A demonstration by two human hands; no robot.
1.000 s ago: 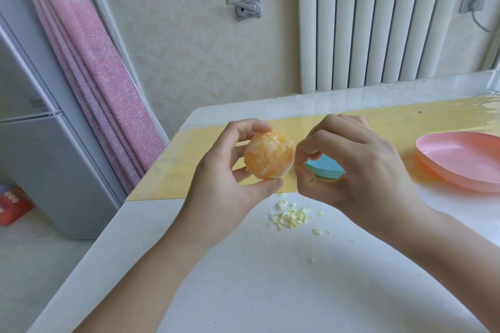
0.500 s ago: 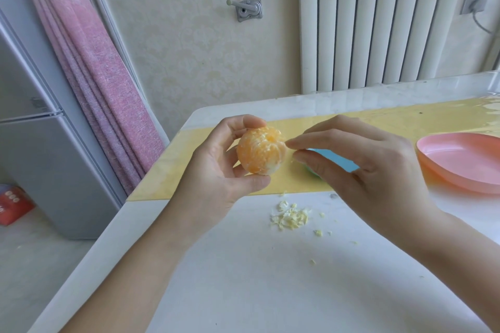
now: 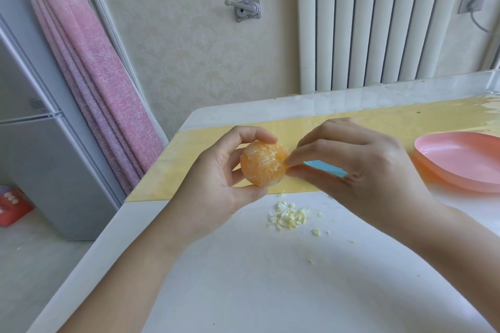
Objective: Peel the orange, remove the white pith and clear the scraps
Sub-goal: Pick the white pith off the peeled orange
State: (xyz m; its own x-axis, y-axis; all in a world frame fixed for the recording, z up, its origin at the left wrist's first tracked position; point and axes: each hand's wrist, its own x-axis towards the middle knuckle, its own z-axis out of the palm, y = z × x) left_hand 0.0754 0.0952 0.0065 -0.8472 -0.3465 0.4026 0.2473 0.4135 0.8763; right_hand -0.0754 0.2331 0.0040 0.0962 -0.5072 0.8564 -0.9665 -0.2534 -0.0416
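Observation:
A peeled orange [image 3: 262, 163] with white pith streaks is held above the table, gripped by my left hand [image 3: 216, 184] between thumb below and fingers on top. My right hand [image 3: 365, 170] comes in from the right, its thumb and forefinger pinching at the orange's right side, on a bit of pith too small to make out. A small pile of pale pith scraps [image 3: 289, 216] lies on the white table [image 3: 270, 292] just below the hands, with a few crumbs scattered to its right.
A pink plate [image 3: 460, 159] sits at the right on the yellow mat [image 3: 189, 167]. A blue object [image 3: 324, 167] shows partly behind my right hand. The table's left edge drops to the floor beside a fridge [image 3: 40, 143] and a pink curtain [image 3: 89, 62].
My right hand went from curled apart from the orange to reaching in, and now pinches at its right side. My left hand turned the orange slightly.

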